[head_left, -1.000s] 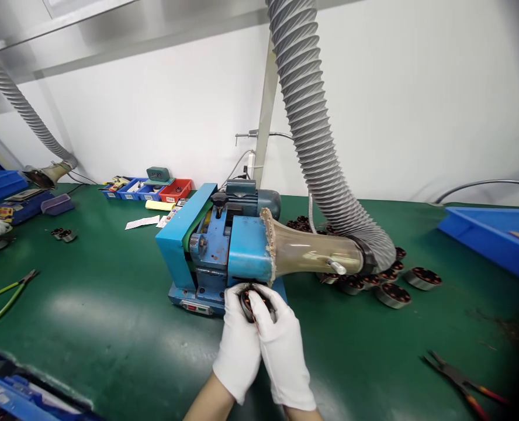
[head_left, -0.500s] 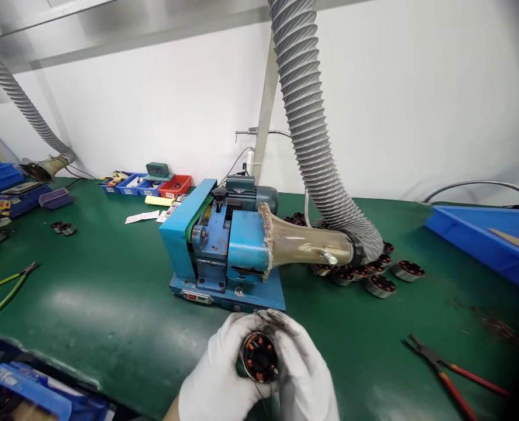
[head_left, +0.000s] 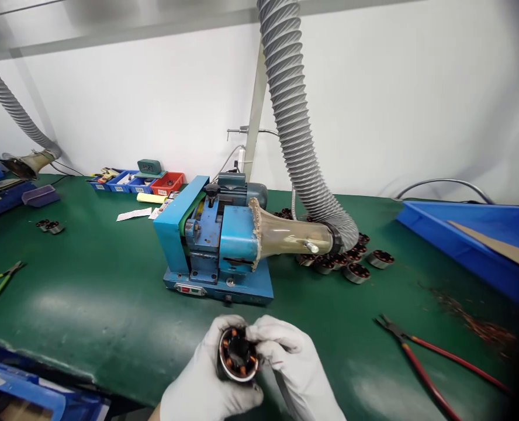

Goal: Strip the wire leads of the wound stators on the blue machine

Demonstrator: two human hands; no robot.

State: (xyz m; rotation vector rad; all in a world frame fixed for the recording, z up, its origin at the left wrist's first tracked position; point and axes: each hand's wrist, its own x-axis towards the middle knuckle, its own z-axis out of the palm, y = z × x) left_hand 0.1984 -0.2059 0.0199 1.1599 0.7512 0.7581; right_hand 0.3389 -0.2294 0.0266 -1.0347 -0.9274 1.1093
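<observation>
Both gloved hands, left hand [head_left: 207,389] and right hand [head_left: 301,374], close their fingers around the stator [head_left: 237,355] above the worktop [head_left: 88,304] near edge; it appears rigid and dense, best gripped by its outer rim, clear of the copper windings.

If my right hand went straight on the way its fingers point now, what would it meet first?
The right hand points left, across the motor part it holds, so it would probably meet the left hand gripping the other side first. Depth between them is hard to judge.
</observation>
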